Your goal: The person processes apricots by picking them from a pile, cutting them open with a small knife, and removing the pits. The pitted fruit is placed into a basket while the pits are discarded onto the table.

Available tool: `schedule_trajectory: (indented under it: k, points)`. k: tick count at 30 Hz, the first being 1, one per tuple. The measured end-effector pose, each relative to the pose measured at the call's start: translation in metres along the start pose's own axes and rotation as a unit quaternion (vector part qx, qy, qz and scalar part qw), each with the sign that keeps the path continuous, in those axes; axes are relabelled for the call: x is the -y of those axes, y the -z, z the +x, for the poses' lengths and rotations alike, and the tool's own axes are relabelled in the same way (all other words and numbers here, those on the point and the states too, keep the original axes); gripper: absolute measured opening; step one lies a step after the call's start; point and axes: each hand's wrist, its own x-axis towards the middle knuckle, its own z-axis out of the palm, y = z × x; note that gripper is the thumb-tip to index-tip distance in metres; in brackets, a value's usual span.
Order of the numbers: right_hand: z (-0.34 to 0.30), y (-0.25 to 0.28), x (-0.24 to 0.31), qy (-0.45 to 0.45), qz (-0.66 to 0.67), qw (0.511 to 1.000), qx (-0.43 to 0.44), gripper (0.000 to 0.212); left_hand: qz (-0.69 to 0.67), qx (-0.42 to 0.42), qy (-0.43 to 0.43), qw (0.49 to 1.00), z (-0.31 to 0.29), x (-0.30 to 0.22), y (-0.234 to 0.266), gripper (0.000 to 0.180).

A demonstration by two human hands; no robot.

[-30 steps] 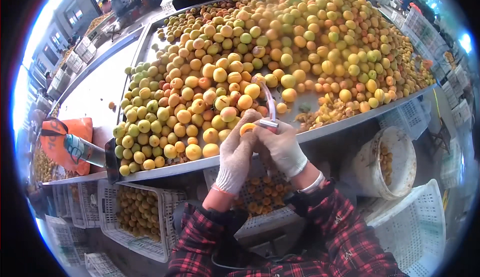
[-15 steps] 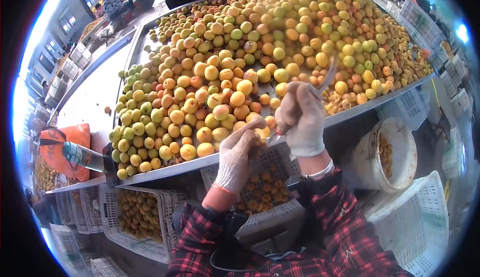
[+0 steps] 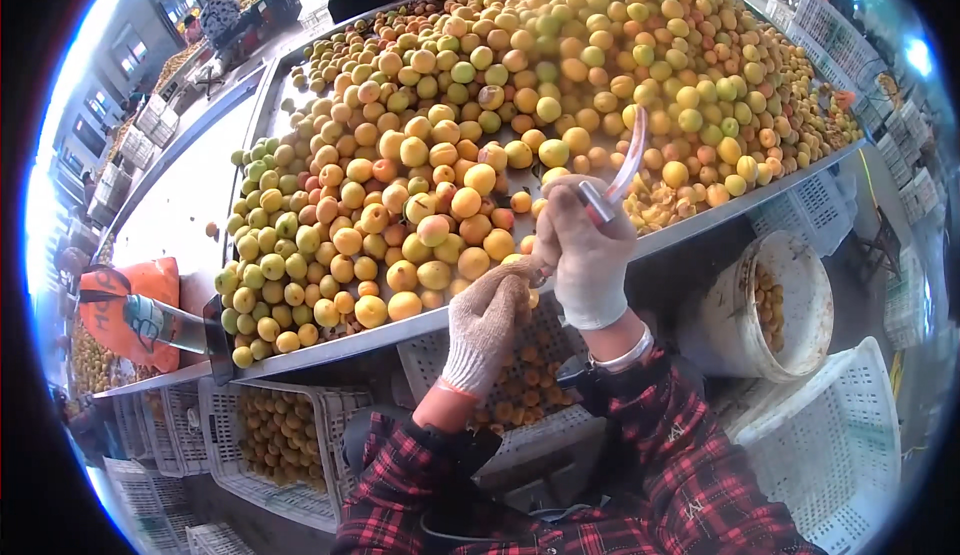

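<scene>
Though apart earlier, left grip (image 3: 487,317), contents unclear, now beside right grip (image 3: 590,255) around tool (image 3: 630,162).

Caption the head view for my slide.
Gloved left hand and right hand, close together, by a table heaped with fruit.

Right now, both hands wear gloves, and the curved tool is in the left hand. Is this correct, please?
Not fully: the head view shows the curved tool in the right hand, not the left hand. Both hands do wear gloves.
</scene>
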Motion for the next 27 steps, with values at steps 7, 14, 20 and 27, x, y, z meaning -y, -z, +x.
schedule_trajectory:
  k: [7,14,20,27]
  points:
    - [-0.002,-0.005,-0.004,-0.037,0.047,0.998,-0.029,0.011,0.028,-0.050,-0.035,0.998,0.001,0.002,-0.001,0.022]
    - [0.002,-0.001,-0.010,-0.073,0.106,0.990,-0.048,0.017,0.038,-0.067,-0.081,0.994,0.004,0.009,0.003,0.022]
    - [0.009,0.008,-0.012,-0.111,0.175,0.976,-0.071,0.024,0.084,-0.079,-0.113,0.987,0.001,0.004,0.001,0.023]
    - [-0.002,-0.005,-0.009,-0.040,0.047,0.997,-0.036,0.021,0.060,-0.070,-0.086,0.992,0.003,0.009,0.001,0.022]
